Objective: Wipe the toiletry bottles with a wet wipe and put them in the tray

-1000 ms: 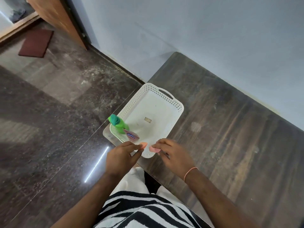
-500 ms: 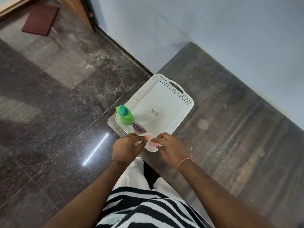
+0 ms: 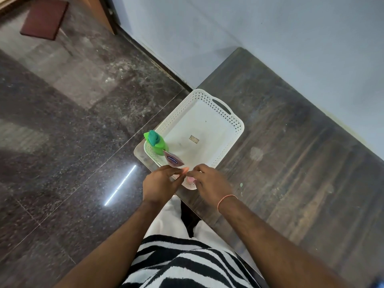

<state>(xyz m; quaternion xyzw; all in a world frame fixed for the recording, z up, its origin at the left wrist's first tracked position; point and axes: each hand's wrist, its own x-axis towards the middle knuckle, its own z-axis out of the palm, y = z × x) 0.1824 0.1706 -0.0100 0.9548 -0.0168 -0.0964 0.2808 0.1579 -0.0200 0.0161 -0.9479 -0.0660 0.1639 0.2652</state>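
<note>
A white perforated tray (image 3: 232, 123) sits on the near-left corner of a dark wooden table (image 3: 291, 146). In the tray's left corner stands a green bottle (image 3: 154, 142) with a teal cap. A small brown-pink bottle (image 3: 173, 160) with a blue label leans right beside it. My left hand (image 3: 160, 183) hovers at the tray's near rim just below that small bottle, fingers loosely curled, thumb pointing right. My right hand (image 3: 209, 183) lies over the tray's near corner, fingers curled down onto the rim; whether it grips the rim is unclear. No wipe is visible.
The table runs along a pale wall (image 3: 270, 28) on the right. Left of the table is polished dark stone floor (image 3: 62, 132) with a maroon mat (image 3: 44, 19) far back. My striped clothing (image 3: 182, 262) fills the bottom edge.
The view has shifted a little, and both hands have edged closer together at the tray's near rim. The two bottles stand where they were.
</note>
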